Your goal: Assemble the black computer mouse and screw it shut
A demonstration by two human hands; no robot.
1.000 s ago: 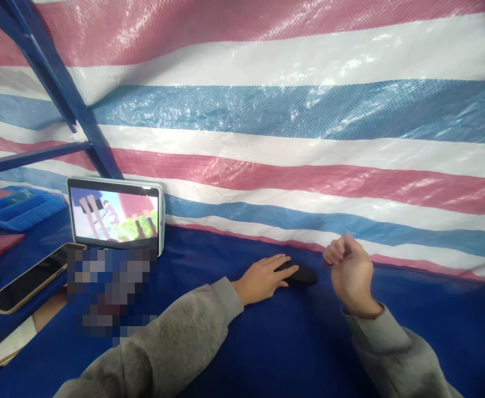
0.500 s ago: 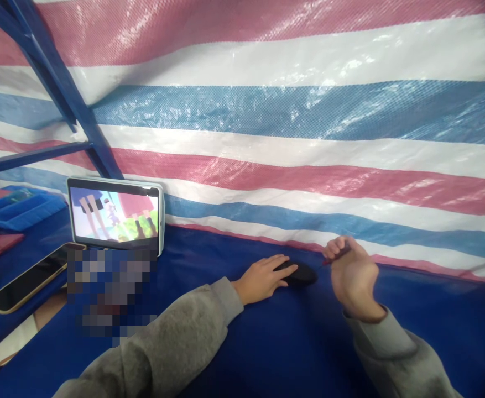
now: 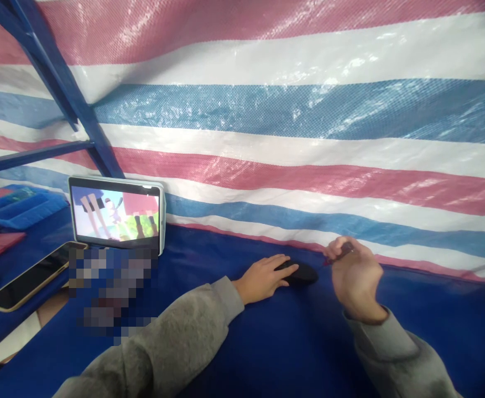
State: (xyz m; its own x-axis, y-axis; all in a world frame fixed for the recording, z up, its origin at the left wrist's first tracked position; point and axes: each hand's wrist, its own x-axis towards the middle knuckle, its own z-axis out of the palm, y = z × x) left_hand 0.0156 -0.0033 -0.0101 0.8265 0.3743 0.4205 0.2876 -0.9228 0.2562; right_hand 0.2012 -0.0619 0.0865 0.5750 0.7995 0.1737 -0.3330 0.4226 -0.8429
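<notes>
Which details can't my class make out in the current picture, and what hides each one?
All in the head view:
- Dark red thing: full shape, mostly covered by the right hand gripping it.
- Black mouse: left part, under the left hand.
- Whatever lies below the tablet: masked by pixel blocks.
- Blue tray: left end cut off by the picture's edge; contents blurred.

tablet [image 3: 118, 213]: upright, lit, before striped sheet [image 3: 267, 105] | phone [image 3: 35, 277]: flat, dark | blue tray [image 3: 45, 217]: left edge
</notes>
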